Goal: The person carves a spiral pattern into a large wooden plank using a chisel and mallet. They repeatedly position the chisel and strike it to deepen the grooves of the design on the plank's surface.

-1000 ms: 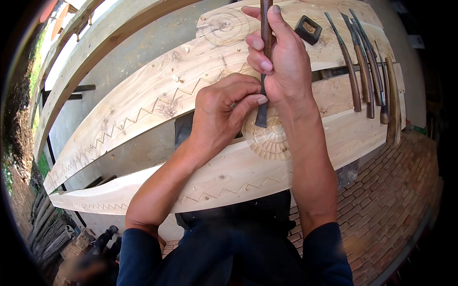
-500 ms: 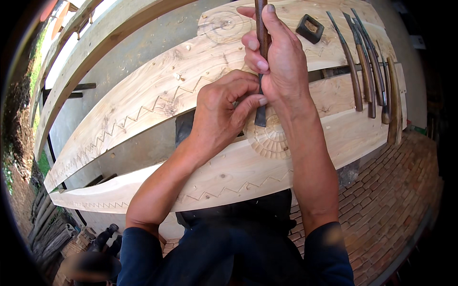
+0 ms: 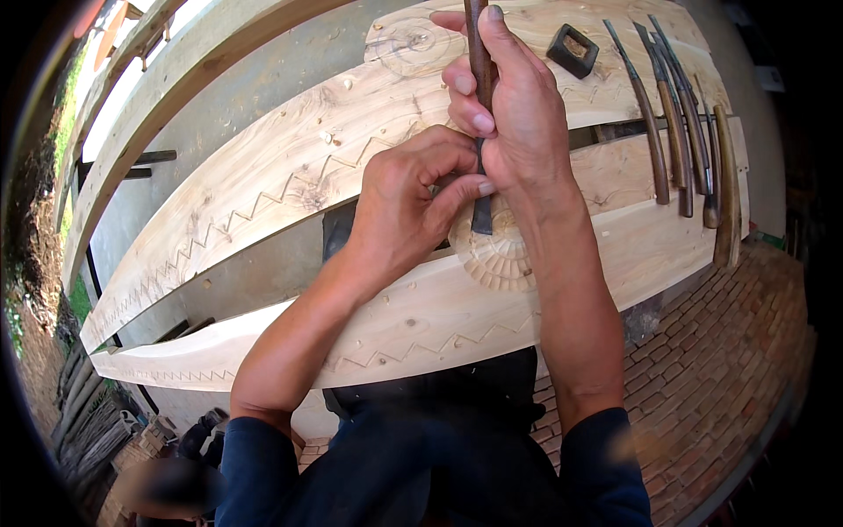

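A chisel (image 3: 482, 88) with a brown wooden handle and dark flat blade stands nearly upright over the near wooden board (image 3: 413, 329). My right hand (image 3: 527, 105) wraps round its handle, the thumb pointing up along it. Lower down, my left hand (image 3: 413, 189) pinches the blade between thumb and fingers. The blade's tip is at a carved round rosette (image 3: 496, 259) with petal-like cuts, partly hidden by my hands and right forearm. Shallow zigzag lines run along the near board and along the far board (image 3: 263, 167).
Several more carving tools (image 3: 650, 123) lie at the right across both boards, beside a wooden stick (image 3: 727, 184). A small dark square box (image 3: 572, 51) sits on the far board, among loose wood chips (image 3: 326, 138). A gap separates the boards. Brick paving (image 3: 702, 369) lies at the lower right.
Both hands keep the same grip on the chisel. Its top has tilted very slightly to the left, and the tip has shifted a touch to the right.
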The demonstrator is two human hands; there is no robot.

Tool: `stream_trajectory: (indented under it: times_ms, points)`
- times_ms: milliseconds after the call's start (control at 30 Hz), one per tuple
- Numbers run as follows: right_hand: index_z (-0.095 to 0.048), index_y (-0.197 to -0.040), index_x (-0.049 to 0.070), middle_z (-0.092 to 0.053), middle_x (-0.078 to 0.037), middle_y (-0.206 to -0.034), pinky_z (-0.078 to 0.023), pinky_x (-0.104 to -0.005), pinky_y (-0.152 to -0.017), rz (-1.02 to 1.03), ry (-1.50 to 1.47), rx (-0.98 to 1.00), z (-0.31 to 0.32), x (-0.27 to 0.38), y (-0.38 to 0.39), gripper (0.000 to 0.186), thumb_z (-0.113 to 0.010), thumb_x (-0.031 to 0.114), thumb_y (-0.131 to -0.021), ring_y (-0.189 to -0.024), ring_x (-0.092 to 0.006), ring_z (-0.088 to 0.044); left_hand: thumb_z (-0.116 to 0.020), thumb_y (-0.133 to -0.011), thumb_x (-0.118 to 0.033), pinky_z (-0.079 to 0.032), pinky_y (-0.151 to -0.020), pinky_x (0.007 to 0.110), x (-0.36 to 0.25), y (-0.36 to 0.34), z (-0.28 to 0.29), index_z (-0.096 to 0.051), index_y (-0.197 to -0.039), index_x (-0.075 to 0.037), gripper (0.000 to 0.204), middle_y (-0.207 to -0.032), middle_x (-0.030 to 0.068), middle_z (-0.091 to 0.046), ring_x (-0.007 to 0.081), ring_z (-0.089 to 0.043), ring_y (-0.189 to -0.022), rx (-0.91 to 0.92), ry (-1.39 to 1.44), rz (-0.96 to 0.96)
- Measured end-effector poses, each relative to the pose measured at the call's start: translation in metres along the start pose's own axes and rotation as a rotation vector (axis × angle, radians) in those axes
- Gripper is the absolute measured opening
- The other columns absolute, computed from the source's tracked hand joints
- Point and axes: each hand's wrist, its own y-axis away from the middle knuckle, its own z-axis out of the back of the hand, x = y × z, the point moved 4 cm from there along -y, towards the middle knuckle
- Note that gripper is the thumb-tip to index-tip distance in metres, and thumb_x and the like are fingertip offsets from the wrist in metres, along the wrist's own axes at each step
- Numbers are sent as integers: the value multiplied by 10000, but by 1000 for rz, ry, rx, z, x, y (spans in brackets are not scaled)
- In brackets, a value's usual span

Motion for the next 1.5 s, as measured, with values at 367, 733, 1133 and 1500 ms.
stream_trajectory:
  times_ms: [367, 733, 1133, 1500]
  points:
    - [-636, -1361, -21, -544, -7, -697, -290, -233, -427, -82, 24, -19, -6, -6, 2, 499, -481, 422, -1192, -456, -61, -390, -793, -938, -2, -572, -807, 316, 4, 0, 3, -748, -1017, 68, 114, -1031, 101, -733, 173, -698, -910, 52, -9, 22]
    - [-648, -1370, -11, -541, -4, -705, -283, -228, -436, -36, 48, -1, -5, -2, 6, 506, -497, 435, -1184, -467, -54, -379, -794, -954, 0, -572, -804, 314, 2, 1, 4, -750, -1019, 63, 101, -1037, 84, -727, 150, -697, -899, 80, -27, 29]
    - [-675, -1378, 7, -530, 8, -711, -268, -221, -453, -1, 158, 12, -12, 0, 12, 530, -512, 468, -1172, -484, -34, -355, -816, -921, 4, -572, -773, 318, 0, 1, 6, -760, -1006, 49, 111, -976, 91, -738, 154, -706, -854, 112, -8, 67]
    - [-683, -1371, 23, -528, 16, -709, -263, -223, -450, -5, 126, -3, -10, -1, 19, 521, -506, 470, -1173, -482, -32, -346, -830, -917, -17, -566, -756, 315, 2, 5, 7, -781, -1010, 35, 118, -966, 86, -765, 163, -724, -837, 84, -36, -24]
